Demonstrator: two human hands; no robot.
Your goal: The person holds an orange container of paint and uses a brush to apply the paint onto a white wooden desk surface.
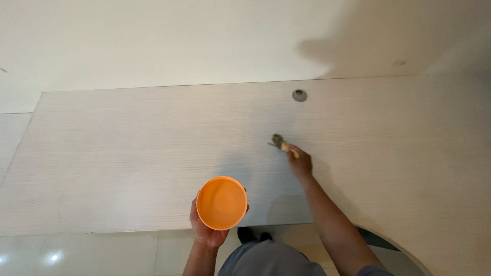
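Head view, looking down on a pale wood-grain desk (128,153) set against a white wall (153,41).

Left hand (207,230): closed around an orange cup (222,202), gripping it from below and behind. The cup is held upright at the near edge of the desk, its open mouth facing the camera; the inside looks plain orange, and whether it holds anything cannot be told.

Right hand (299,163): arm stretched forward over the desk, fingers closed on the yellow handle of a small brush (282,143). The dark, greyish head of the brush points away from the person and touches the desk top, well apart from the cup and to its right.

A round grey cable port (299,95) sits in the desk near the back edge, beyond the brush and apart from it.

A shadow (388,51) falls on the wall at upper right.

Below the desk edge, glossy floor tiles (76,253) show at left, and the person's grey clothing (266,260) at bottom centre.
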